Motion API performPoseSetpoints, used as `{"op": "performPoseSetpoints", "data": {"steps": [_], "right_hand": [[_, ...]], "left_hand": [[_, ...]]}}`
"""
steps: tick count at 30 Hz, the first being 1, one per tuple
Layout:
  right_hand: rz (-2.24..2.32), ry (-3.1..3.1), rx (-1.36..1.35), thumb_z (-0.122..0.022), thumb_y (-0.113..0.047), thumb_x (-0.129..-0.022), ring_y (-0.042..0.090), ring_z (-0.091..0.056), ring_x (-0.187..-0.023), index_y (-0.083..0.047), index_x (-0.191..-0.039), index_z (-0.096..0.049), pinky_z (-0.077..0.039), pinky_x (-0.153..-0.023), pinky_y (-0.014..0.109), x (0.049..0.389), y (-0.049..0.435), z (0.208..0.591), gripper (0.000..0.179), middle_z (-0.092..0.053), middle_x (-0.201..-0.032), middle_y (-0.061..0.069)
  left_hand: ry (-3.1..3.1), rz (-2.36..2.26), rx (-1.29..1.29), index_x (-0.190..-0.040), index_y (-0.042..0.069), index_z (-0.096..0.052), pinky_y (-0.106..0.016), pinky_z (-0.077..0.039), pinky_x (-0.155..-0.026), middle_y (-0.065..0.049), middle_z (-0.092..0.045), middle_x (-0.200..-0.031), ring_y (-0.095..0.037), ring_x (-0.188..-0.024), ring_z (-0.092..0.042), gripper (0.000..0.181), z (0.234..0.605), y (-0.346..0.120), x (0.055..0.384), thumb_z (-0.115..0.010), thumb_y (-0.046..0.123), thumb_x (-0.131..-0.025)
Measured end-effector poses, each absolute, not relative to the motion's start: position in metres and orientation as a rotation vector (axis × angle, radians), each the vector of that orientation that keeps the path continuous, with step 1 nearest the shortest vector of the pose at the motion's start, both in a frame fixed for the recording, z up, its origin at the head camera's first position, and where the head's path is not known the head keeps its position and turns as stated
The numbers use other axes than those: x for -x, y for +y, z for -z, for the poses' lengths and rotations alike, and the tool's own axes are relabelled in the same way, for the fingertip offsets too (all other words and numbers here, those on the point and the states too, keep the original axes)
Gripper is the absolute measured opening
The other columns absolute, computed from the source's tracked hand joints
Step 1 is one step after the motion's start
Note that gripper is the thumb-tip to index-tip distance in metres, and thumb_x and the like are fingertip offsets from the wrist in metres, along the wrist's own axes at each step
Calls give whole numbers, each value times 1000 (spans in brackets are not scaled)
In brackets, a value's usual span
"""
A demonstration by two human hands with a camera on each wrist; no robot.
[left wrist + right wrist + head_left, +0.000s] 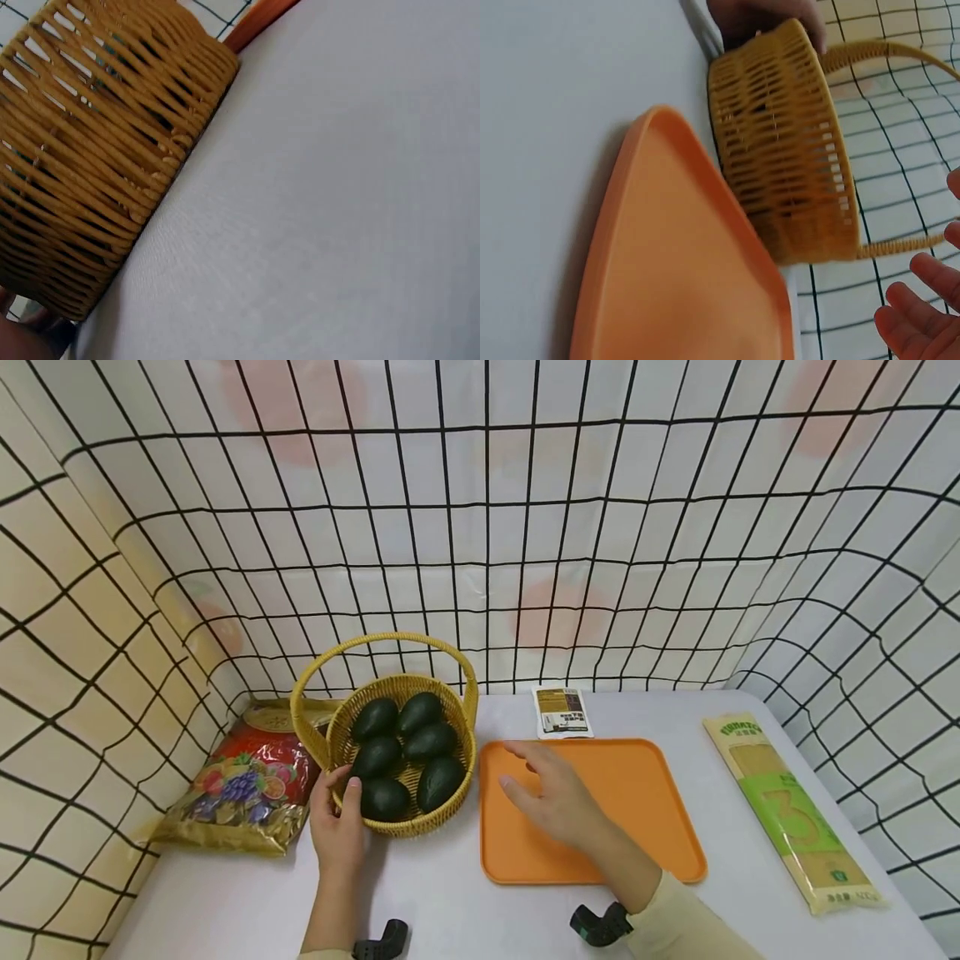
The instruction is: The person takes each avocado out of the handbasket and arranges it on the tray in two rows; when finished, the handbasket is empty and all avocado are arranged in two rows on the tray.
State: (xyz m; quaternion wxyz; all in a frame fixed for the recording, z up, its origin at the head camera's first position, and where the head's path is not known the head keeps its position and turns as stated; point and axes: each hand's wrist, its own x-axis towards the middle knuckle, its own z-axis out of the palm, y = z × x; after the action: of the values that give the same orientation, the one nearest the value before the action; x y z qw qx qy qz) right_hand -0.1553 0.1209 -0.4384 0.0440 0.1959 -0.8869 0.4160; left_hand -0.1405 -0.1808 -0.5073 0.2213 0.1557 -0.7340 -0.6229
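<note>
A yellow woven basket [411, 830] with a tall arched handle holds several dark green avocados [438, 782]. My left hand [337, 828] grips the basket at its left front rim, thumb on the rim and fingers along the outside. In the left wrist view the basket wall [97, 142] takes up the upper left. Over the orange tray [637, 810], right of the basket, my right hand [558, 797] hovers with fingers spread and nothing in them. The right wrist view shows its loose fingers [907, 309] above the tray [682, 247].
A red and gold fruit-printed bag [251, 777] lies left of the basket. Behind the tray is a small white and brown packet [562, 712]. A long green and yellow pack [795, 814] lies at the right. White walls with black netting [487, 564] enclose the table's back and sides.
</note>
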Motion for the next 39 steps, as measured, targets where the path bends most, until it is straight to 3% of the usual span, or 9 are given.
{"op": "performPoseSetpoints", "data": {"steps": [5, 9, 15, 25, 29, 32, 39], "right_hand": [[-1321, -2724, -671, -68, -29, -98, 23, -57, -133, -20, -143, -57, -51, -106, 46, 159, 100, 433, 47, -59, -146, 2], [-1331, -2739, -688, -69, -31, -98, 26, -60, -127, -19, -142, -58, -52, -103, 46, 163, 84, 433, 47, -60, -144, 0], [-1371, -2724, -775, -69, -30, -97, 29, -61, -110, -15, -142, -59, -55, -91, 43, 170, 60, 434, 48, -64, -133, 7], [-1353, -2793, -925, -72, -33, -96, 24, -62, -124, -19, -141, -59, -52, -105, 37, 185, 17, 437, 49, -62, -138, 2], [-1313, -2849, -961, -73, -34, -95, 23, -63, -124, -17, -141, -59, -52, -104, 33, 191, 5, 438, 52, -63, -137, 3], [-1197, -2892, -1030, -73, -36, -94, 20, -64, -123, -17, -142, -59, -52, -104, 30, 194, -5, 439, 54, -65, -137, 3], [-878, -3000, -1124, -72, -43, -93, 13, -62, -126, -23, -144, -57, -49, -107, 32, 200, -29, 442, 56, -67, -137, -1]], "left_hand": [[-1993, 1779, -468, -139, 9, -55, -19, -32, -104, -7, -45, -156, -22, -146, -36, 38, 509, -183, 140, -54, 29, -106], [-1976, 1764, -393, -138, 7, -54, -13, -32, -105, -10, -47, -153, -21, -145, -37, 36, 512, -181, 142, -52, 24, -107], [-1985, 1721, -335, -139, 7, -53, -9, -30, -106, -10, -47, -153, -22, -145, -38, 35, 516, -183, 145, -49, 24, -108], [-2043, 1699, -367, -143, 12, -51, -17, -29, -111, -7, -45, -156, -25, -150, -35, 39, 517, -186, 147, -43, 32, -110], [-2045, 1715, -368, -144, 12, -51, -40, -28, -123, -7, -45, -156, -27, -151, -33, 39, 517, -184, 145, -41, 31, -110], [-2051, 1717, -361, -144, 11, -50, -57, -26, -122, -9, -44, -157, -30, -151, -33, 39, 517, -183, 144, -40, 29, -110], [-2076, 1716, -391, -146, 14, -48, -58, -26, -123, -8, -42, -159, -30, -153, -31, 42, 516, -185, 143, -39, 33, -111]]}}
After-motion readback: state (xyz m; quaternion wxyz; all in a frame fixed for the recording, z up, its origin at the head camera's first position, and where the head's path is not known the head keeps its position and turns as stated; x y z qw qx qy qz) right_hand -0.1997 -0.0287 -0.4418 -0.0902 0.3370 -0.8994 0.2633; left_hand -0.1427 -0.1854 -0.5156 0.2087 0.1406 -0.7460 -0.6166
